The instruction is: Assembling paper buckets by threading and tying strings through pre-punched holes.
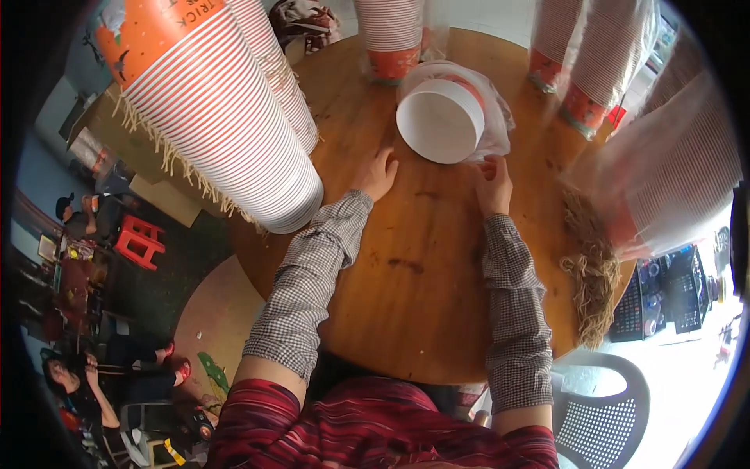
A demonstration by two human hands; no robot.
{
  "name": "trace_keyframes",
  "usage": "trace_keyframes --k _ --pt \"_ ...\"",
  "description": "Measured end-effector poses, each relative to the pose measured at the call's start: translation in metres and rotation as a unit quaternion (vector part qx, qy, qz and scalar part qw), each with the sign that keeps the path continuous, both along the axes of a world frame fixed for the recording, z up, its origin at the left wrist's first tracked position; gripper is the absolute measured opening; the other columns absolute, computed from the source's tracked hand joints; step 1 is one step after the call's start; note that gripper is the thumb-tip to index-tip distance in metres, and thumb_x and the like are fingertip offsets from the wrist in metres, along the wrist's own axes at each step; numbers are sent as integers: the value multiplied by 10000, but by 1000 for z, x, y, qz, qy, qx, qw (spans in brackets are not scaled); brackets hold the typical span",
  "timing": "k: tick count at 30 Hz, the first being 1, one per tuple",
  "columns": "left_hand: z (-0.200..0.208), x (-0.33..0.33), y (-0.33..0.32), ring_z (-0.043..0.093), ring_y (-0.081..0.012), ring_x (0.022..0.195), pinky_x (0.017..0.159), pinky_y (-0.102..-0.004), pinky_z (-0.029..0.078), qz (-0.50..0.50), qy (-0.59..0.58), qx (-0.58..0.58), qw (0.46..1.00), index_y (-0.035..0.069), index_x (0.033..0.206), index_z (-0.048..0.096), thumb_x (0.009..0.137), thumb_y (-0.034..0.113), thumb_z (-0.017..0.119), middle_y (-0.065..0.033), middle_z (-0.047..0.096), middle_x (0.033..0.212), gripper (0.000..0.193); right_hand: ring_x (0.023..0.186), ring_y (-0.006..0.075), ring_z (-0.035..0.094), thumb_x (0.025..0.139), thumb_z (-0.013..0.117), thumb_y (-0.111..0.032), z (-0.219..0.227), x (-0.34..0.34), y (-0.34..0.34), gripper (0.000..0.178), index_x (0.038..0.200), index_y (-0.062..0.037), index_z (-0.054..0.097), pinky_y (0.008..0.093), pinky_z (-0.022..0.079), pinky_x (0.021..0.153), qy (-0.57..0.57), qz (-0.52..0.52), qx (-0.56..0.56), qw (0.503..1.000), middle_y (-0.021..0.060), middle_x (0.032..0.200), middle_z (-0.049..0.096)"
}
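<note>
A paper bucket (440,127), white inside with an orange outer wall, lies tipped on the wooden table with its mouth toward me. A clear plastic bag (497,133) bunches around its back and right side. My right hand (494,187) is at the bag's lower right edge, fingers curled and closed on the film. My left hand (378,177) rests close to the tabletop, left of the bucket and apart from it; its fingers are loosely spread and hold nothing. Checked sleeves cover both my forearms.
Tall nested bucket stacks (226,109) stand at the left of the round table (406,313). Bagged stacks (680,164) line the right, and another stack (388,39) stands behind. Tan raffia strands (592,289) hang at the right edge. A grey chair (601,414) is at lower right.
</note>
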State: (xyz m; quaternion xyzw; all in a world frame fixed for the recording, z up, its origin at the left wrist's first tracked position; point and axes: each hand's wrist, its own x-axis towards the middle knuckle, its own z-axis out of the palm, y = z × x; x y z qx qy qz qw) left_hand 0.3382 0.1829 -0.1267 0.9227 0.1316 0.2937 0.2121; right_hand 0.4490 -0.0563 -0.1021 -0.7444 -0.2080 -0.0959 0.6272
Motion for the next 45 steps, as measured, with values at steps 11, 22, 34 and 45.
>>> trace_keyframes --k 11,22,34,45 --pt "5 32 12 629 -231 904 825 -327 494 -45 -80 -197 976 66 1253 534 864 181 643 -101 656 997 419 657 256 589 779 721 -177 0 25 33 256 882 -35 534 358 483 637 -80 -29 -29 996 105 721 595" --pt "1 35 -26 624 -167 881 808 -289 501 -69 -128 -293 945 18 1289 473 840 183 684 -96 617 1024 523 639 249 565 764 687 -92 -1 32 24 204 829 -21 506 355 479 635 -77 -125 11 989 105 707 567" --pt "19 18 -45 641 -209 939 830 -308 498 -114 -44 -287 950 30 1205 559 832 215 664 -121 655 1050 430 640 250 560 775 646 -87 -5 3 -5 165 837 -18 510 354 479 632 -84 -172 -17 981 118 714 564" --pt "20 -11 -59 633 -188 956 819 -309 517 -163 -28 -330 929 20 1269 505 847 206 685 -116 650 1019 496 690 222 608 786 602 -35 0 -22 -21 547 1312 -51 454 320 504 634 -80 -108 -89 987 147 877 599"
